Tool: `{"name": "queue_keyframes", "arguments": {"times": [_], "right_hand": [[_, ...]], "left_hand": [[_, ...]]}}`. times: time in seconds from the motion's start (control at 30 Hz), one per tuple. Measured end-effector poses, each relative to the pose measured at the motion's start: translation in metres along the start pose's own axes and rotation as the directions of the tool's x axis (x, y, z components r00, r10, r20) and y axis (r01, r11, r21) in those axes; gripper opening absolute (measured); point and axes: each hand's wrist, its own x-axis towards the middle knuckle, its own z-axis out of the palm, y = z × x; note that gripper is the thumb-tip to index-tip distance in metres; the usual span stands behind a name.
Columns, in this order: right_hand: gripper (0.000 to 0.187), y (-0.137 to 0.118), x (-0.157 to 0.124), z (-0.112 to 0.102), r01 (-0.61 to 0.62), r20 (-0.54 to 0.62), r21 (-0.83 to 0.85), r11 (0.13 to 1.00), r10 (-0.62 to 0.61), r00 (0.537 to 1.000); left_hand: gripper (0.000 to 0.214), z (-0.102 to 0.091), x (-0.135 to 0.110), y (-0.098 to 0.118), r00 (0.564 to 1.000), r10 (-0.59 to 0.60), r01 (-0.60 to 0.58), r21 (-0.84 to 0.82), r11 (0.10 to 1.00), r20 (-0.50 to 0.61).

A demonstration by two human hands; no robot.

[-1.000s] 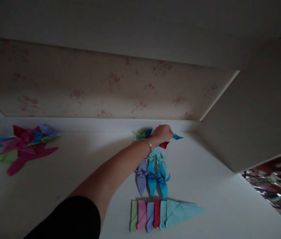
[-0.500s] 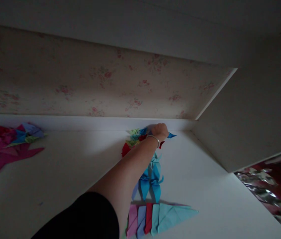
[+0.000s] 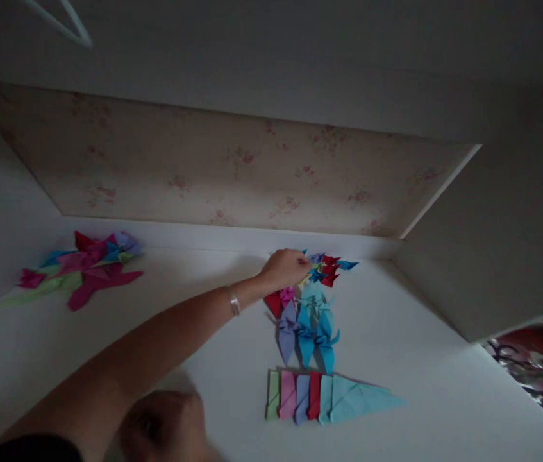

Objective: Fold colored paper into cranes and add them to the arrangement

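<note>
Though well apart, both hands (image 3: pixel 286 268) (image 3: pixel 168 423) bare, left at paper figures (image 3: pixel 329 276)

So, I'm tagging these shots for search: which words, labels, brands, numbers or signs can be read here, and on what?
None can be read.
Coloured folded papers: no writing visible.
Wallpaper: only a flower print.
Bracelet: too small to tell if marked.
Shiny red-and-silver thing at the right edge: too blurred to tell.
</note>
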Motion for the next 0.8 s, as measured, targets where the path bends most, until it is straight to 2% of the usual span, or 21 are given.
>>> {"name": "queue_keyframes", "arguments": {"times": [0.03,0.1,0.17,0.27,0.37,0.47,0.57,0.67,0.8], "right_hand": [[0.009,-0.003,0.004,-0.003,0.006,-0.012,-0.034,0.999,-0.006,1.000],[0.016,-0.011,0.009,-0.008,0.012,-0.039,-0.066,0.998,-0.014,0.999],[0.017,-0.019,0.008,-0.013,0.009,-0.068,-0.023,1.000,-0.010,0.998],[0.017,-0.025,0.006,-0.016,0.006,-0.111,0.038,0.999,-0.002,0.994],[0.020,-0.025,0.005,-0.016,0.014,-0.132,0.035,0.999,-0.010,0.991],[0.023,-0.021,0.005,-0.017,0.014,-0.146,0.042,0.999,-0.007,0.989],[0.032,-0.018,0.004,-0.017,-0.007,-0.195,0.057,0.998,0.018,0.981],[0.042,-0.016,0.004,-0.016,-0.032,-0.221,0.032,0.999,0.038,0.975],[0.043,-0.017,0.005,-0.013,-0.053,-0.184,-0.008,0.999,0.050,0.982]], "left_hand": [[0.027,-0.014,-0.026,-0.013,1.000,-0.014,0.013,-0.031,0.999,-0.024],[0.028,-0.042,-0.083,-0.041,0.987,-0.123,0.095,-0.236,0.967,-0.106],[0.036,-0.065,-0.142,-0.070,0.923,-0.338,0.244,-0.400,0.883,-0.183],[0.042,-0.082,-0.224,-0.108,0.799,-0.592,0.421,-0.600,0.680,-0.110],[0.041,-0.081,-0.280,-0.134,0.751,-0.660,0.461,-0.703,0.541,-0.015],[0.039,-0.074,-0.301,-0.146,0.757,-0.652,0.455,-0.740,0.495,0.029],[0.036,-0.072,-0.301,-0.148,0.807,-0.587,0.460,-0.688,0.561,0.060],[0.035,-0.074,-0.299,-0.147,0.839,-0.536,0.479,-0.600,0.640,0.097],[0.033,-0.076,-0.303,-0.150,0.855,-0.505,0.465,-0.612,0.640,0.122]]}}
